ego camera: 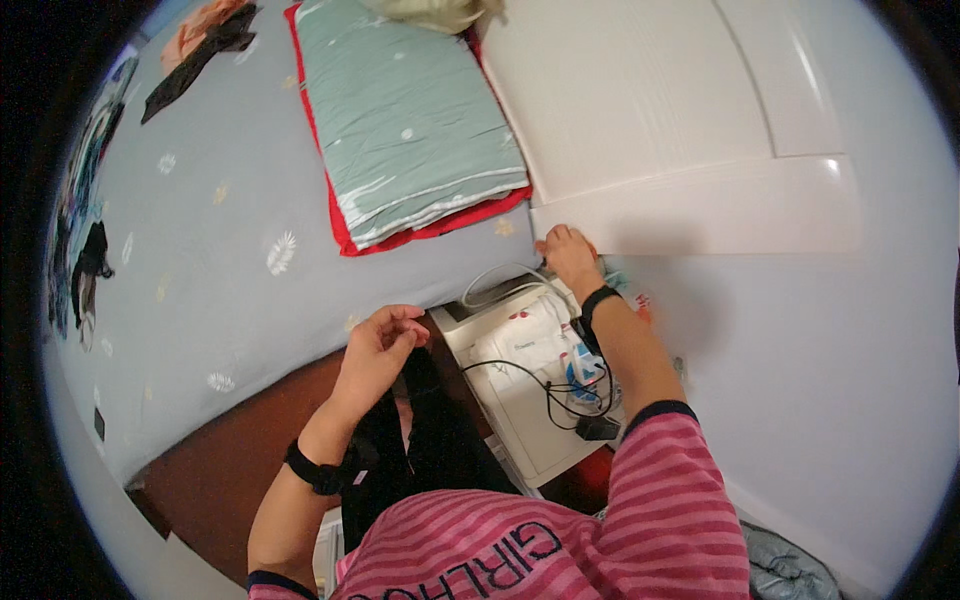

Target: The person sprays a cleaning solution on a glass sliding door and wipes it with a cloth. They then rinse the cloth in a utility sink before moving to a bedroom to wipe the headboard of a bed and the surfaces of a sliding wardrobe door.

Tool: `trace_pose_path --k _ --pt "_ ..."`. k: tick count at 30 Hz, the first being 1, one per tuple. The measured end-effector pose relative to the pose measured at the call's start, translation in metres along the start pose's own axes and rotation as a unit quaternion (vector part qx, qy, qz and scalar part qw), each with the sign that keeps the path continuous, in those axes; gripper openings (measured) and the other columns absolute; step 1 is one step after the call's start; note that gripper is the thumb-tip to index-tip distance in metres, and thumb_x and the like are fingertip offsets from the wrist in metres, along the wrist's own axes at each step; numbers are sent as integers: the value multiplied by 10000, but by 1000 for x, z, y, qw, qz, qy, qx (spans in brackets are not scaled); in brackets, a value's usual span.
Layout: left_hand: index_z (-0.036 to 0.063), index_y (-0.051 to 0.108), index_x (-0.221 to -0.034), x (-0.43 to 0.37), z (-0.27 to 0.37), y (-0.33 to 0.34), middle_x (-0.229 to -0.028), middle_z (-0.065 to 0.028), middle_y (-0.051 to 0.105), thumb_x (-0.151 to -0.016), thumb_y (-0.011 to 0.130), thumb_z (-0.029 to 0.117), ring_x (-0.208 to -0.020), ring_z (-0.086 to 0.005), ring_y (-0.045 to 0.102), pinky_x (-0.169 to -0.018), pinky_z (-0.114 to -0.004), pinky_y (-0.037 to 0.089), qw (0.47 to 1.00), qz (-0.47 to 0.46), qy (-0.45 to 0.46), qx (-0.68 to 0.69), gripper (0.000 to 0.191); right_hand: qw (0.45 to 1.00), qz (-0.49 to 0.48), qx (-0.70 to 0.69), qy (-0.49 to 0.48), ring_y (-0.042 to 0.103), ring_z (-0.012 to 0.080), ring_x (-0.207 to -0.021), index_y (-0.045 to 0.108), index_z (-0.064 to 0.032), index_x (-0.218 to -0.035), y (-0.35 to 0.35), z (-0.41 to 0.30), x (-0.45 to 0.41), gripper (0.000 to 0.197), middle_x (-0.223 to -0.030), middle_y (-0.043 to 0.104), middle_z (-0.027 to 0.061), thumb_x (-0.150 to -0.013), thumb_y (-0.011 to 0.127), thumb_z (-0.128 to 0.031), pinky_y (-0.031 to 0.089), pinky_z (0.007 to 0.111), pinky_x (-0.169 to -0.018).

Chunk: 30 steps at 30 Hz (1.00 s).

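Observation:
My right hand point(568, 253) reaches to the far end of a white bedside cabinet point(517, 442), by the corner of the bed and the headboard. Something orange shows at its fingers, but the grip is hidden. A white cable point(480, 283) loops beside it. Below that hand, a white printed cloth point(525, 337), a black cord point(510, 363) and a black power adapter point(598, 428) lie on the cabinet top. My left hand point(382, 352) hovers near the mattress edge, fingers bent and apart, with nothing seen in it.
A folded green quilt point(412, 127) with a red underside rests on the grey patterned bed sheet point(247, 195). The cream headboard point(637, 97) adjoins a white wall point(810, 360). Dark and orange clothes point(199, 64) lie at the bed's far left.

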<state>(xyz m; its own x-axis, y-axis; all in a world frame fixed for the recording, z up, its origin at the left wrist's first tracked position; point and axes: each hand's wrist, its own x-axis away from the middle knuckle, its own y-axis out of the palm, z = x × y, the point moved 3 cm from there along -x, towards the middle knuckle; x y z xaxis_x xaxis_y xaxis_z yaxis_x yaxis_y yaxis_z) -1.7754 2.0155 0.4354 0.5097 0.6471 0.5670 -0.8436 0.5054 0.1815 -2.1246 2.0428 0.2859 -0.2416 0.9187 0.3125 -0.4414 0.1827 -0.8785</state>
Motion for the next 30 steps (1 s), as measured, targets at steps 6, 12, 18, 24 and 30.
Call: trace_pose_path --k 6,12,18,24,30 --pt "-35 569 -1048 -32 53 84 -808 -27 594 -831 605 63 -724 -87 565 -670 -236 481 989 -86 113 -38 240 937 214 -245 128 511 206 -946 628 -126 -926 -151 64 52 228 -1021 528 -2 -719 627 -224 426 376 -758" --pt "-22 627 -987 -94 99 178 -794 -15 609 -821 659 145 -716 -66 542 -652 -205 450 982 -86 167 -24 237 870 369 22 326 519 257 -1041 645 -177 -962 -269 144 139 273 -1091 552 15 -695 662 -119 429 388 -818" --pt "-26 638 -913 -148 120 254 -777 -25 619 -805 679 187 -704 -95 547 -665 -219 443 982 -109 128 88 243 742 519 -149 398 496 282 -1083 643 -129 -1000 -248 140 170 374 -1142 514 74 -666 693 31 427 380 -901" --pt "-1 637 -848 -170 112 265 -771 -26 616 -811 677 208 -690 -101 533 -655 -228 424 979 -121 118 111 217 580 553 -381 462 536 224 -1060 621 -52 -1020 -202 117 182 281 -1161 514 92 -779 553 76 481 305 -861" --pt "-12 637 -863 -175 107 261 -781 -35 623 -825 665 189 -715 -110 556 -707 -242 447 972 -145 129 136 206 570 511 -411 495 517 220 -1087 605 -44 -1027 -176 111 176 287 -1168 519 92 -758 560 44 432 313 -907"
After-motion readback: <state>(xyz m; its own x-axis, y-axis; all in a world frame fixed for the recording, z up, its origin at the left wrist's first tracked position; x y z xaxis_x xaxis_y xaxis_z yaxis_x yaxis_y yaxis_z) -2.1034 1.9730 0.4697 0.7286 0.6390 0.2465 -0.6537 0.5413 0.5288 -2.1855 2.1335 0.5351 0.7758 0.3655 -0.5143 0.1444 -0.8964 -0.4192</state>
